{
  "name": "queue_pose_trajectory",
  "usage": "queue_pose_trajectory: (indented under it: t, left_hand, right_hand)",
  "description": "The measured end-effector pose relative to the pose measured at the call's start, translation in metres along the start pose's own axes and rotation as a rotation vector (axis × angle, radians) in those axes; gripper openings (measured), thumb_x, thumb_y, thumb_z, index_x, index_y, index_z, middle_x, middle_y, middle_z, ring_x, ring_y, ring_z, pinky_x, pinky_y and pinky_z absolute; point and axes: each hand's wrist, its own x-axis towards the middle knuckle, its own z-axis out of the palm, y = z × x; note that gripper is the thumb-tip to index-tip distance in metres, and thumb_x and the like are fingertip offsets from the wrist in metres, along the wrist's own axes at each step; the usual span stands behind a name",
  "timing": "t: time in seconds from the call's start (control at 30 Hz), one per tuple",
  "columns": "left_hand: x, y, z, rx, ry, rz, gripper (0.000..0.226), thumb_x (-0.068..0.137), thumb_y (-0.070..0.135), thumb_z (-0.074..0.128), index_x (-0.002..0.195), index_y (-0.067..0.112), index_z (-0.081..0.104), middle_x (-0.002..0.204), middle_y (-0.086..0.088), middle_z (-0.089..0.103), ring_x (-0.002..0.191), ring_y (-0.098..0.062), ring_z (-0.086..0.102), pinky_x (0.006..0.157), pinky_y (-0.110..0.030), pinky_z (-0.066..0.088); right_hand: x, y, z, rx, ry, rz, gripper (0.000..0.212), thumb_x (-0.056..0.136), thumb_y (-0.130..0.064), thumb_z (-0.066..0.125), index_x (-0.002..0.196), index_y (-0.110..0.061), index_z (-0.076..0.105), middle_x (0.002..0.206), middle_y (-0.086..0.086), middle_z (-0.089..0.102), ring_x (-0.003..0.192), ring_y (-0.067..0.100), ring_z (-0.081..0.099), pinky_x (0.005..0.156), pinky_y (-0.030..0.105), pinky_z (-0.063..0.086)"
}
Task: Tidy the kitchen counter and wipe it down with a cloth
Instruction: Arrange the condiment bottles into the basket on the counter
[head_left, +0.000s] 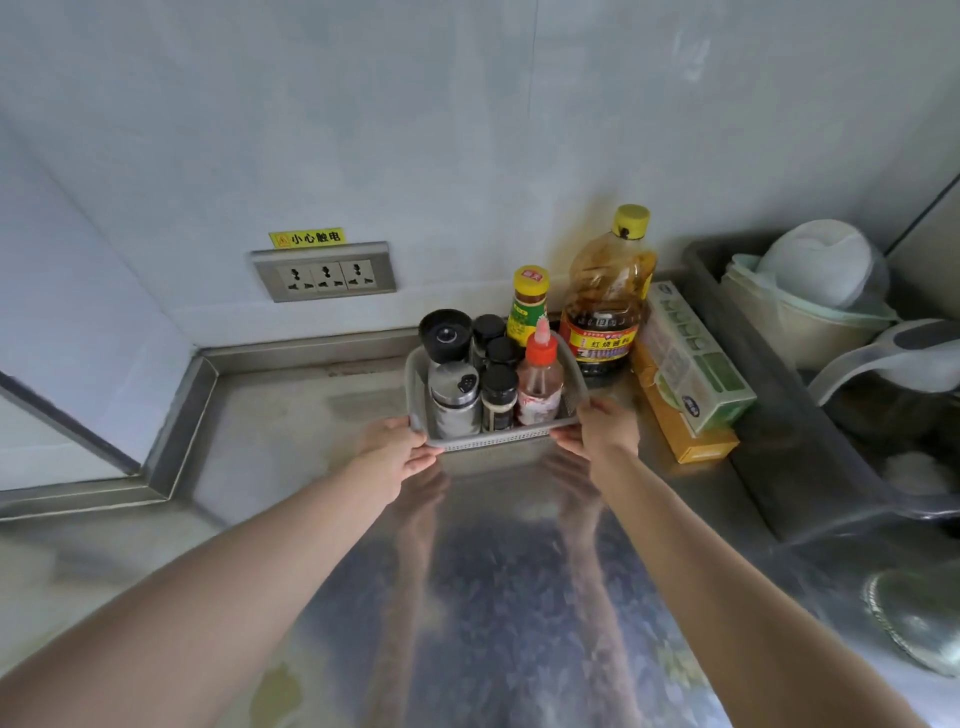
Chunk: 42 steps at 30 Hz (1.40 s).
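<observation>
Both hands, left hand (402, 449) and right hand (597, 431), pinch the near corners of the grey basket (493, 439) with curled fingers at the bench's (291, 415) back edge. Tidying's underway; next, probably a level slide, keeping the bottles upright.

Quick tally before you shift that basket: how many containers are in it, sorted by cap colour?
In the grey plastic basket:
Black caps: 4, first
Silver shaker lid: 1
Red-capped squeeze bottle: 1
Total: 6
Left hand and right hand grip its near corners.
</observation>
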Motion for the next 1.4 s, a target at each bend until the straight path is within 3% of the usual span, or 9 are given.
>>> queue_pose_trajectory:
  t: [0.13,0.27,0.43,0.63,0.8,0.93,1.03,1.17,1.4]
  left_hand:
    - [0.009,0.003,0.003,-0.032,0.018,0.004,0.033,0.091,-0.007,0.046,0.124,-0.004,0.049,0.081,-0.018,0.062,0.038,-0.013,0.061,0.078,-0.032,0.051]
    - [0.021,0.006,-0.001,-0.054,0.021,0.027,0.033,0.09,-0.007,0.049,0.122,-0.003,0.051,0.112,-0.026,0.063,0.045,-0.014,0.065,0.056,-0.022,0.056]
    - [0.03,0.004,0.001,-0.18,0.057,0.049,0.031,0.089,-0.006,0.051,0.12,-0.007,0.052,0.062,-0.011,0.069,0.033,-0.008,0.058,0.072,-0.021,0.051]
    - [0.038,0.01,0.006,-0.261,0.075,0.059,0.032,0.09,-0.005,0.051,0.122,-0.006,0.05,0.086,-0.015,0.063,0.032,-0.006,0.058,0.084,-0.025,0.049]
    - [0.043,0.009,0.0,-0.228,0.035,0.055,0.029,0.088,-0.005,0.054,0.118,-0.007,0.053,0.061,-0.01,0.068,0.042,-0.008,0.064,0.083,-0.029,0.05]
    - [0.043,0.009,-0.003,-0.137,0.032,0.005,0.029,0.089,0.012,0.059,0.115,-0.001,0.056,0.085,-0.011,0.067,0.06,-0.014,0.068,0.078,-0.028,0.05]
    - [0.022,0.006,-0.002,-0.051,-0.04,-0.023,0.039,0.086,0.026,0.063,0.114,0.002,0.054,0.101,-0.013,0.063,0.095,-0.024,0.065,0.084,-0.033,0.049]
    - [-0.022,0.01,0.0,0.294,-0.149,0.083,0.053,0.083,0.018,0.068,0.128,0.001,0.047,0.115,-0.012,0.058,0.113,-0.026,0.056,0.091,-0.032,0.041]
    - [-0.087,0.002,-0.013,0.705,-0.362,0.282,0.058,0.083,0.014,0.067,0.134,0.004,0.042,0.14,-0.013,0.046,0.127,-0.023,0.046,0.101,-0.025,0.034]
  right_hand:
    - [0.011,-0.002,0.009,0.034,0.025,-0.011,0.024,0.097,-0.01,0.046,0.117,-0.01,0.059,0.107,0.022,0.066,0.059,0.023,0.066,0.054,0.03,0.059]
    - [0.014,-0.004,0.013,0.089,0.026,-0.005,0.027,0.096,-0.01,0.049,0.121,-0.008,0.059,0.111,0.02,0.065,0.067,0.027,0.067,0.068,0.034,0.057]
    - [0.018,-0.003,0.019,0.16,0.016,0.011,0.026,0.094,-0.01,0.053,0.118,-0.008,0.06,0.112,0.019,0.065,0.065,0.026,0.067,0.07,0.035,0.058]
    - [0.021,-0.007,0.026,0.19,0.019,0.009,0.027,0.093,-0.009,0.055,0.119,-0.008,0.061,0.111,0.017,0.065,0.062,0.023,0.067,0.065,0.032,0.058]
    - [0.023,-0.006,0.026,0.156,0.017,0.001,0.026,0.093,-0.01,0.054,0.119,-0.007,0.061,0.108,0.018,0.066,0.062,0.024,0.066,0.064,0.032,0.058]
    - [0.015,-0.008,0.022,0.034,-0.016,0.032,0.019,0.094,-0.02,0.054,0.103,-0.005,0.06,0.093,0.016,0.068,0.066,0.021,0.067,0.064,0.031,0.058]
    - [0.003,0.002,0.014,-0.074,-0.035,0.048,0.026,0.09,-0.028,0.06,0.099,-0.004,0.061,0.092,0.012,0.068,0.071,0.019,0.066,0.063,0.027,0.058]
    - [-0.03,0.008,0.0,-0.254,-0.102,-0.024,0.03,0.086,-0.033,0.064,0.101,-0.007,0.064,0.079,0.005,0.063,0.072,0.018,0.061,0.075,0.033,0.058]
    - [-0.124,0.008,-0.03,-0.716,-0.218,-0.322,0.043,0.087,-0.029,0.061,0.124,-0.007,0.056,0.119,0.009,0.061,0.105,0.026,0.059,0.09,0.037,0.048]
